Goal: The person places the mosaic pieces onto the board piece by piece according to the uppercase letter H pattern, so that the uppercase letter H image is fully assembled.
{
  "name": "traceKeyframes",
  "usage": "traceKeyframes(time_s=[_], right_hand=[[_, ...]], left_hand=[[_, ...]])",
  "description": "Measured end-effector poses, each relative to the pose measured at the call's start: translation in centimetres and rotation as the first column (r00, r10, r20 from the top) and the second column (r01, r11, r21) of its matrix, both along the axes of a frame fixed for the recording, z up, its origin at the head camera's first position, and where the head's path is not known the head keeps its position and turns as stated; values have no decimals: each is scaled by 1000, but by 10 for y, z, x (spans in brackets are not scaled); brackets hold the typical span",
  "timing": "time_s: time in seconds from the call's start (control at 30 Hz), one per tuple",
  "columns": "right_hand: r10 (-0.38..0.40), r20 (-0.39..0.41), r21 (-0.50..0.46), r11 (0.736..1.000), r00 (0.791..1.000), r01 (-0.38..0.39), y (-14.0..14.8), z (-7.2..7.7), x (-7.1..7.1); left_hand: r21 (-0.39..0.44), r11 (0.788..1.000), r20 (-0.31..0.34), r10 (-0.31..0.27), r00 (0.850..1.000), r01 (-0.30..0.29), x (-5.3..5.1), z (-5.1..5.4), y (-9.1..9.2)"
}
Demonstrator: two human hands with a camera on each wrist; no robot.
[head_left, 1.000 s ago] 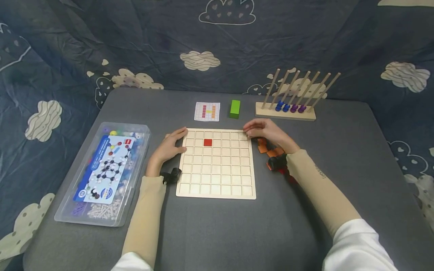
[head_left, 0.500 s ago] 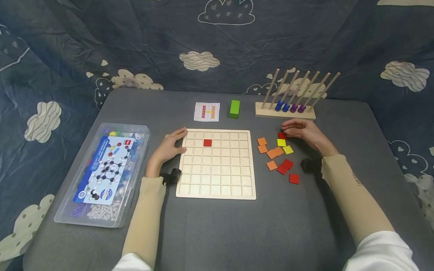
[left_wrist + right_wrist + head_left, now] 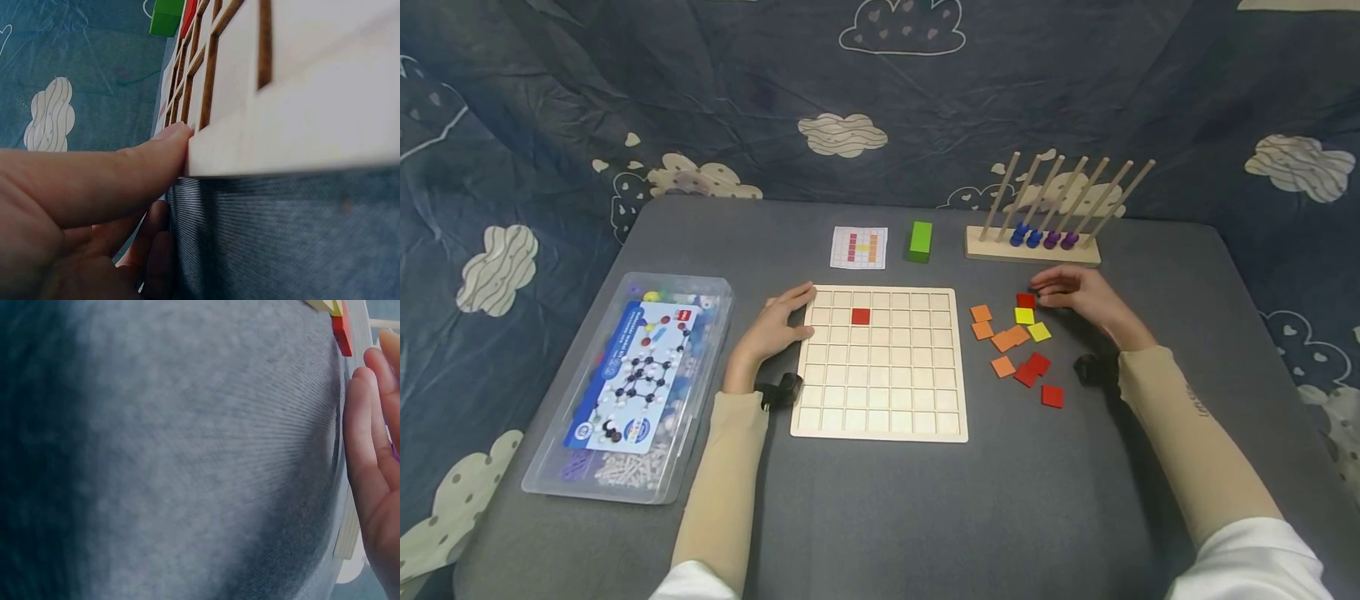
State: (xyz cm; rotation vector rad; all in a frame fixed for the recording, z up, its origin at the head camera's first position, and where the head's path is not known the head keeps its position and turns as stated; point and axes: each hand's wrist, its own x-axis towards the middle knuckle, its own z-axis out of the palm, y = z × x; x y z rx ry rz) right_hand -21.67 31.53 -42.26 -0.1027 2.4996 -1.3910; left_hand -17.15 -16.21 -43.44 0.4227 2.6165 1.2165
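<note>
A square wooden grid board [image 3: 880,432] lies on the table, with one red square tile [image 3: 861,317] in its upper part. My left hand [image 3: 769,332] rests along the board's left edge; in the left wrist view its extended thumb [image 3: 125,172] touches the board's side. Off the board's right side, my right hand [image 3: 1093,302] hovers beside a red tile [image 3: 1026,301], fingers loosely extended and nothing visible between them. Close by lie yellow tiles [image 3: 1024,316], several orange tiles [image 3: 1002,367] and several red tiles [image 3: 1052,396]. In the right wrist view, the red tile [image 3: 342,336] sits beyond the fingertips.
Behind the board are a printed pattern card [image 3: 859,248] and a green block [image 3: 920,242]. A wooden peg rack [image 3: 1033,252] with blue and purple beads stands back right. On the left lies a clear plastic case [image 3: 700,400] with a molecule-model label.
My right hand has moved from the board's top right corner rightward to beside the red tile, uncovering the loose tiles. My left hand and the board have stayed put.
</note>
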Motion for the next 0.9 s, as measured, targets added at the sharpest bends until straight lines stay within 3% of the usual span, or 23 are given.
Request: traceKeyframes(time_s=[0.3, 0.5, 0.63, 0.9], right_hand=[[78, -35, 168, 983, 996, -71, -10, -2, -2], [86, -53, 238, 969, 995, -71, -16, -3, -3], [78, -65, 206, 977, 995, -63, -14, -3, -4], [43, 1, 20, 999, 999, -43, -6, 3, -3]], left_hand=[[5, 1000, 19, 1, 1000, -1, 0, 1, 0], [1, 1000, 19, 1, 1000, -1, 0, 1, 0], [3, 1000, 20, 2, 1000, -2, 0, 1, 1], [14, 1000, 1, -4, 1000, 4, 1, 1, 0]])
